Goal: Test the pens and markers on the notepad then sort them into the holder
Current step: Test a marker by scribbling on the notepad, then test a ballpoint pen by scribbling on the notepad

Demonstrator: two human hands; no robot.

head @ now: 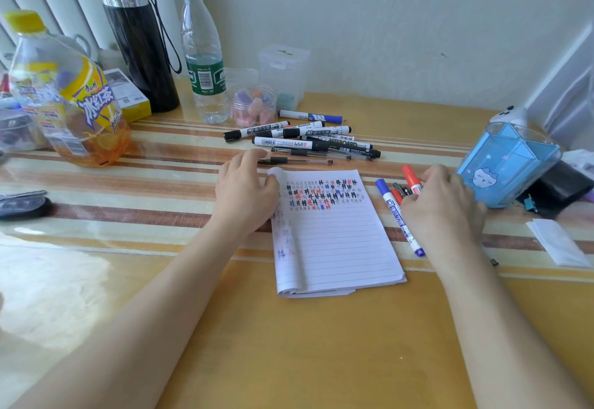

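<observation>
Notepad (337,241) lies open in the middle of the surface (289,344), its far lines filled with black, red and blue marks. The left hand (246,190) presses relaxed fingers on the rolled-back pages at its left edge. The right hand (445,206) curls around a red marker (410,177) just right of the pad, fingertips hidden. A blue marker (397,216) lies partly beneath it. The holder (504,164) stands further right.
</observation>
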